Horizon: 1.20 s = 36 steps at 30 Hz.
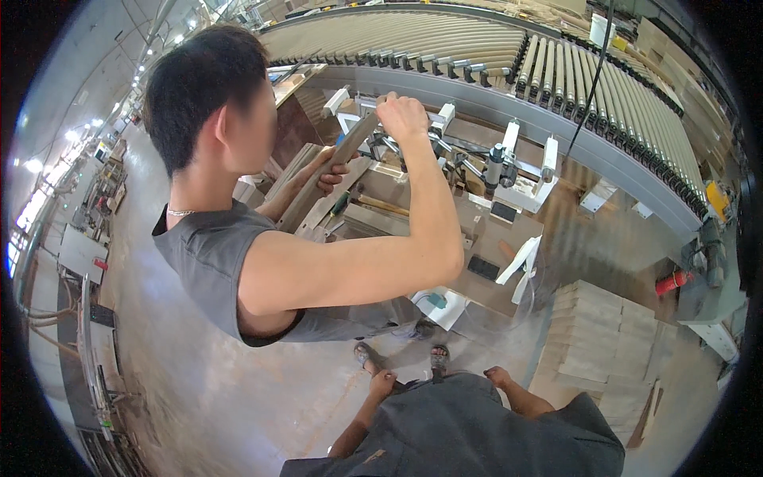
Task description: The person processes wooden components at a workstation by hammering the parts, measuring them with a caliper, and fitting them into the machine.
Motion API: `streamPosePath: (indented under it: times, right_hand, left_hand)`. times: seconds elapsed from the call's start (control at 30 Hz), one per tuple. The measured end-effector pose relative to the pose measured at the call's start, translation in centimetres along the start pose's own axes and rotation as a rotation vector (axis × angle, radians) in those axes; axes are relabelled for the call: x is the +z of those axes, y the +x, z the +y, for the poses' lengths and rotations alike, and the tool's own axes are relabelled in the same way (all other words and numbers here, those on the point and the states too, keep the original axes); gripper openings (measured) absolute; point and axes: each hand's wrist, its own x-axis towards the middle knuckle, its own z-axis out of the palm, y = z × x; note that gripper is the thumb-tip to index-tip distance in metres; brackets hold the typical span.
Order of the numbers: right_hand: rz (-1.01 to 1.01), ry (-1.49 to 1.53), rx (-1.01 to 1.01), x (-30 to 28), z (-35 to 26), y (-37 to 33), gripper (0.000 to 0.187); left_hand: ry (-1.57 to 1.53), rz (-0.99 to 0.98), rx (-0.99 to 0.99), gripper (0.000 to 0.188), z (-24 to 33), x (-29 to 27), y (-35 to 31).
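My left hand [383,385] is at my waist, curled closed beside the front of my dark grey shirt [469,429]. On the other side of the shirt, my right hand [498,377] is also curled, with its fingers folded in. Both hands look small here, and what they hold, if anything, is hidden. Neither touches the workbench [509,238]. Across from me, a co-worker in a grey sleeveless top [214,246] grips a long wooden strip [326,175] with both hands, tilted above the bench. More wooden strips [377,219] lie below it, near a green-handled screwdriver [340,204].
On the bench are a dark phone [483,268], white cloth or paper [520,261] and metal clamps [494,167]. Behind it runs a roller conveyor [588,87]. Stacked boards [608,334] lie on the floor to the right, with a red extinguisher [674,283] beyond.
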Motion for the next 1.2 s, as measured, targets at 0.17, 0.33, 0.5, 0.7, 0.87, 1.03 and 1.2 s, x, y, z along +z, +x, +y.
streamPosePath:
  times: [0.17, 0.33, 0.5, 0.7, 0.87, 1.03, 1.2]
  right_hand:
    - [0.076, 0.338, -0.072, 1.0, -3.8, 1.9, 0.037]
    - [0.013, 0.49, 0.254, -0.5, -6.3, 2.8, 0.042]
    - [-0.01, 0.408, 0.343, -0.9, -6.3, 2.7, 0.044]
    - [0.004, 0.285, -0.03, 0.7, -5.4, 4.2, 0.046]
    - [-0.01, 0.415, 0.285, -0.9, -7.3, 4.1, 0.048]
    - [-0.045, 0.474, 0.332, -0.7, -7.1, 4.3, 0.049]
    - [0.022, 0.48, 0.318, 0.3, -6.1, 4.7, 0.051]
  left_hand:
    - [-0.111, 0.122, 0.009, 0.03, -0.3, -0.7, -1.9]
    - [-0.143, 0.146, -0.028, 0.027, -0.7, -1.3, -2.3]
    - [-0.103, 0.225, 0.01, 0.025, -1.5, -1.8, -2.3]
    - [-0.196, 0.157, -0.035, 0.025, 1.6, -4.0, -3.6]
    - [-0.13, 0.175, -0.03, 0.025, 2.0, -4.5, -3.3]
    - [-0.122, 0.185, 0.027, 0.025, -1.3, -3.0, -0.6]
    - [-0.169, 0.118, -0.028, 0.025, -2.0, -2.6, 0.3]
